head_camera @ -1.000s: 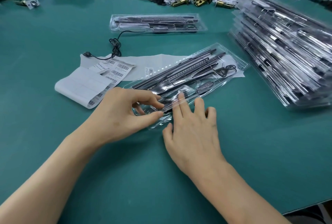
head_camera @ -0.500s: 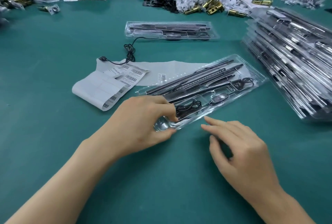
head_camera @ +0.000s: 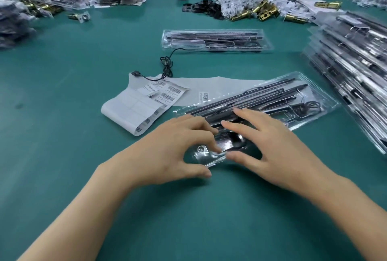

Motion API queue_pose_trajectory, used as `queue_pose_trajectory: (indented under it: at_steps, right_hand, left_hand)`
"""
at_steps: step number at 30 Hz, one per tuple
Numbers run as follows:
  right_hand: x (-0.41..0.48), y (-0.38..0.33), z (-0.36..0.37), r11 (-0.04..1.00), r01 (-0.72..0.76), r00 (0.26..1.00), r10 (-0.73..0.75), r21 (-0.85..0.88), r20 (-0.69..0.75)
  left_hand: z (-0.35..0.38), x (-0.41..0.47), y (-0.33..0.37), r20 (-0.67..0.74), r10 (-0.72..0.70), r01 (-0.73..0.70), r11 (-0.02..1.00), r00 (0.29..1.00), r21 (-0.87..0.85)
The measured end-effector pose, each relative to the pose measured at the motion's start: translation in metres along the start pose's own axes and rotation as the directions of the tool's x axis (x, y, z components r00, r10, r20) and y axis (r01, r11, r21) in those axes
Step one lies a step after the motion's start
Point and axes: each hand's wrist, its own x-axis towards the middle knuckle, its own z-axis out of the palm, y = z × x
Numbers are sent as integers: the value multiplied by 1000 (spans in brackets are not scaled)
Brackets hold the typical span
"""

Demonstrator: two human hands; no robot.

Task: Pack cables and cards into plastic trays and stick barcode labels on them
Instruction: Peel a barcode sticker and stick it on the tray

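Note:
A clear plastic tray [head_camera: 303,103] lies slanted on the green table, filled with long black strips and a coiled cable. My left hand [head_camera: 171,151] grips the tray's near end, fingers curled on top and thumb at the near edge. My right hand [head_camera: 268,145] lies over the tray just to the right, its straight fingers pressing on the lid. A white strip of barcode labels [head_camera: 144,105] lies left of the tray. Behind the strip sits a loose black cable [head_camera: 165,68].
A second filled tray [head_camera: 215,39] lies farther back in the middle. A tall stack of packed trays [head_camera: 354,68] fills the right side. Brass fittings and paper scraps [head_camera: 257,10] sit at the back, and more bagged parts [head_camera: 31,3] at the far left.
My right hand has come back from the table onto the tray, pressing beside my left hand. My left hand has stayed on the tray's near end.

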Motion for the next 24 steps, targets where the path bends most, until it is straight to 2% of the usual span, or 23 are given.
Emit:
queue_pose_trajectory:
  at_steps: [2,4,6,7,9,11,13,15,17,21,24]
  right_hand:
    - [-4,-4,5,1000,-5,999,5,-7,-52]
    - [-6,-9,8,1000,-19,998,18,-15,-64]
    - [-5,-12,7,999,-31,998,30,-19,-51]
    - [-5,-12,5,999,-33,998,32,-15,-48]
    - [0,-13,-3,999,-40,998,41,12,-55]
    - [13,-19,-13,995,-33,996,41,92,-82]
    - [39,-29,-22,984,26,984,6,176,-177]
    - [79,-46,-26,972,74,976,-24,225,-219]
    - [128,-66,-22,971,99,989,-72,215,-132]
    - [202,-98,5,984,180,983,-179,-16,48]
    - [228,-105,18,972,217,972,-205,-96,118]
  left_hand:
    - [-4,1,-2,-17,-23,21,991,1000,-135]
    - [-11,6,-10,-240,-122,52,959,963,-280]
    - [-26,14,-33,-515,-287,208,956,808,-207]
    - [-35,20,-49,-577,-353,356,928,736,-114]
    - [-49,26,-81,-520,-544,655,755,659,39]
    - [-55,27,-102,-408,-705,786,616,580,54]
    - [-49,23,-112,-383,-750,807,590,540,-18]
    - [-38,18,-114,-421,-741,804,593,523,-45]
    - [-28,13,-113,-476,-712,787,614,517,-62]
    - [-15,4,-113,-570,-630,667,723,527,-181]
    - [-10,0,-115,-625,-583,623,758,519,-190]
